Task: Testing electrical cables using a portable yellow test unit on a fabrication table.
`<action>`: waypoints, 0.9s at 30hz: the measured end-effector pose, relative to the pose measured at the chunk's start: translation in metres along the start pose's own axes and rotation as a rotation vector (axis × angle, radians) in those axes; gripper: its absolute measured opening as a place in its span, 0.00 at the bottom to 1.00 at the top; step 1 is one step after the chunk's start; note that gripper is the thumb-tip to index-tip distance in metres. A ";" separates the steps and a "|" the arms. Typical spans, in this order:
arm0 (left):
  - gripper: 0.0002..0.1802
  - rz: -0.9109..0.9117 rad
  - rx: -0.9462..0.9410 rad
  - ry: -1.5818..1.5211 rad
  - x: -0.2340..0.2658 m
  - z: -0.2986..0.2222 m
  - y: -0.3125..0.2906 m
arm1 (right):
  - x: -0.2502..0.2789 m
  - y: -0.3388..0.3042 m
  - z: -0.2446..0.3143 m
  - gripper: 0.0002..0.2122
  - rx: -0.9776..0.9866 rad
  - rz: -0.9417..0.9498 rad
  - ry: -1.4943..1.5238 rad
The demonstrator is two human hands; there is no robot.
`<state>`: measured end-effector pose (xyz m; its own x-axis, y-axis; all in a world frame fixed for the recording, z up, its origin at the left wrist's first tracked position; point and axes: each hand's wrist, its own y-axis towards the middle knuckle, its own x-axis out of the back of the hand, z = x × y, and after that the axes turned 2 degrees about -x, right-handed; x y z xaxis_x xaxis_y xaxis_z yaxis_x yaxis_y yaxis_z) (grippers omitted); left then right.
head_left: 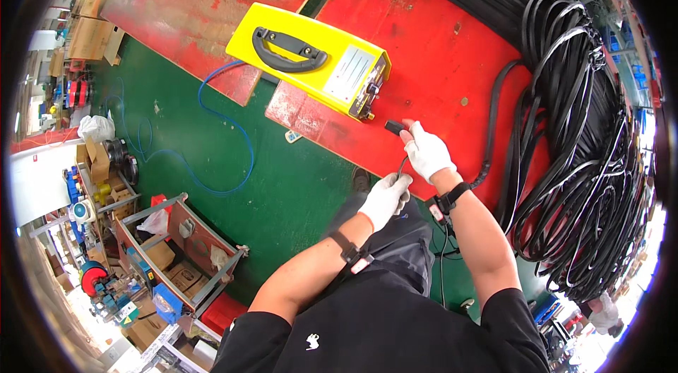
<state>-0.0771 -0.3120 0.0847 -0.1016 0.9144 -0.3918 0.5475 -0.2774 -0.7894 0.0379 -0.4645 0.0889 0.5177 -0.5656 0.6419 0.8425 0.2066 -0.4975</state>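
My right hand (428, 152), in a white glove with bare fingertips, grips a small black connector (394, 127) at the end of a cable. Lower and to its left, my gloved left hand (388, 198) is closed round the thin dark cable (402, 165) that runs between both hands. Just beyond the connector stands a yellow box-shaped machine (307, 55) with a black carrying handle (288, 50). Its near right end carries a panel with fittings (369, 96), a brass-coloured one among them. The connector is apart from this panel.
The machine stands on a red worktable (438, 55). Thick bundles of black cable (575, 133) cover the table's right side and hang over it. A blue hose (244, 133) trails from the machine across the green floor. At lower left stands a metal-framed cart (183, 253) with boxes.
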 end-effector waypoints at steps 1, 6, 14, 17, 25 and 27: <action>0.15 -0.005 -0.001 0.004 0.002 -0.002 0.003 | -0.001 0.003 0.001 0.22 0.009 0.017 0.013; 0.17 0.005 0.023 -0.025 0.012 -0.009 0.006 | -0.006 0.014 0.007 0.18 0.079 0.011 0.121; 0.17 -0.010 0.043 0.023 0.022 -0.024 0.007 | -0.004 0.024 0.018 0.17 0.097 0.021 -0.005; 0.17 -0.023 0.049 0.038 0.024 -0.028 0.006 | -0.001 0.026 0.021 0.17 0.108 0.031 -0.039; 0.13 -0.031 0.014 -0.019 0.035 -0.035 0.000 | 0.001 0.028 0.030 0.19 0.093 0.032 0.018; 0.11 -0.010 0.007 -0.060 0.038 -0.036 0.002 | 0.003 0.027 0.032 0.22 0.070 0.067 -0.012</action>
<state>-0.0504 -0.2676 0.0856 -0.1564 0.8980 -0.4113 0.5401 -0.2709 -0.7968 0.0665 -0.4347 0.0964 0.5743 -0.5391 0.6161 0.8143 0.2988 -0.4977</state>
